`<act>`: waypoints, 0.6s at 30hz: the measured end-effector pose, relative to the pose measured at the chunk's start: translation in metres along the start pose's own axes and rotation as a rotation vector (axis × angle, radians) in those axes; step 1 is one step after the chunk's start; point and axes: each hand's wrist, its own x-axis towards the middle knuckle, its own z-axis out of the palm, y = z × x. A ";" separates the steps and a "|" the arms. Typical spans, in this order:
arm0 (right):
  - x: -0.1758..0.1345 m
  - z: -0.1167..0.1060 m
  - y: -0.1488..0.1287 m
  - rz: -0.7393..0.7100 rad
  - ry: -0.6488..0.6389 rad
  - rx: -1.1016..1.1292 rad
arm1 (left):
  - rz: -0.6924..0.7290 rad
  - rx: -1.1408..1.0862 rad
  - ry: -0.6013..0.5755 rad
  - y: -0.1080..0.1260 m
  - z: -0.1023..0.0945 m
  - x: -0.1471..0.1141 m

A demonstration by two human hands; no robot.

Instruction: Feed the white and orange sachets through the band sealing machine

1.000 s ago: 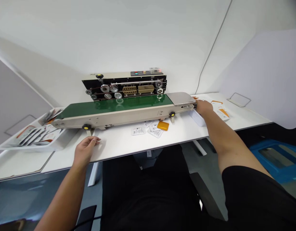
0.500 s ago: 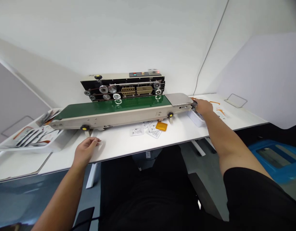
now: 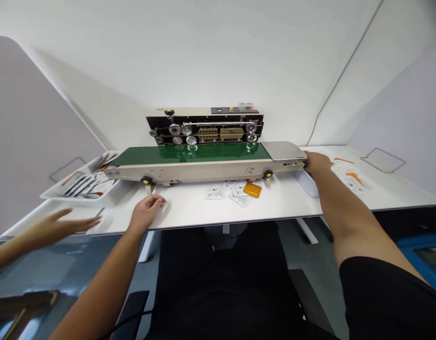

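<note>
Conveyor (image 3: 203, 172) stands at 12 o'clock; right hand (image 3: 319, 163) is at its 3 o'clock end, finger closure and hold indiscernible. Left hand (image 3: 145, 211), 8 o'clock, lies loosely half-curled, apparently empty, perhaps for steadiness. White bin (image 3: 115, 194) of packets (image 3: 88, 185) sits at 9 o'clock under the conveyor's end, seemingly for catching.

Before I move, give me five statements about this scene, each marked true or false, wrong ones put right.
1. The belt is green. True.
2. The left hand lies on the belt. False: the left hand is at the table, in front of the belt.
3. The right hand is by the metal plate. True.
4. The orange packet sits on the plate. False: the orange packet is down by the white packets.
5. Another person's hand shows at left. True.
</note>
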 end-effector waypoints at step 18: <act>0.014 -0.003 -0.009 0.135 -0.142 -0.026 | 0.001 -0.025 0.012 -0.003 0.004 0.001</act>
